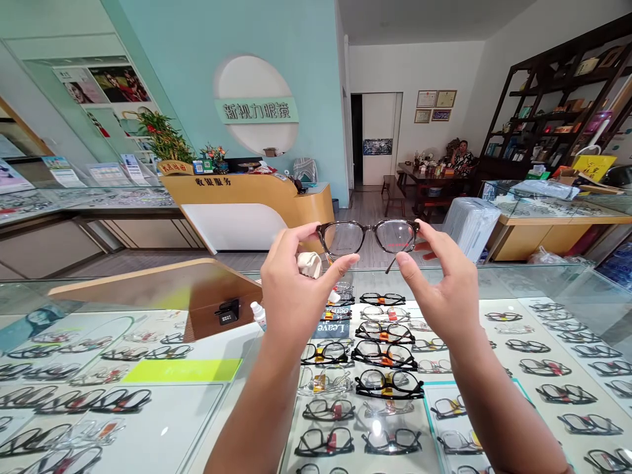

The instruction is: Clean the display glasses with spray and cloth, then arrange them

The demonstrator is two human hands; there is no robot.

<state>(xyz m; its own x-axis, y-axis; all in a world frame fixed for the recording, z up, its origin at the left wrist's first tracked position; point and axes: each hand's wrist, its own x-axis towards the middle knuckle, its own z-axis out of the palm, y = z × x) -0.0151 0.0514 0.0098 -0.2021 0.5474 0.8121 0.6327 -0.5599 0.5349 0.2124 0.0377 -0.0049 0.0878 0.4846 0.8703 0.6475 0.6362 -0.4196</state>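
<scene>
A pair of dark-framed eyeglasses [368, 228] is held up level above the glass counter, its clear lenses facing me. My left hand [296, 270] grips the left end of the frame, thumb stretched below the lens. A crumpled cream cloth [309, 264] is tucked in that same hand. At the opposite end, my right hand [442, 276] pinches the frame's right corner, its thumb near the lower rim. One temple arm points down toward me by the right thumb. Beneath both hands, rows of eyeglasses [384, 352] with coloured tags lie in the display case.
A small white bottle [257, 312] stands on the counter left of my forearm, beside a wooden panel [197, 289]. Beyond the counter is a curved cashier desk [247, 210]. A person [462, 158] sits at a dark table in the back. A wrapped stack [469, 227] stands on the right.
</scene>
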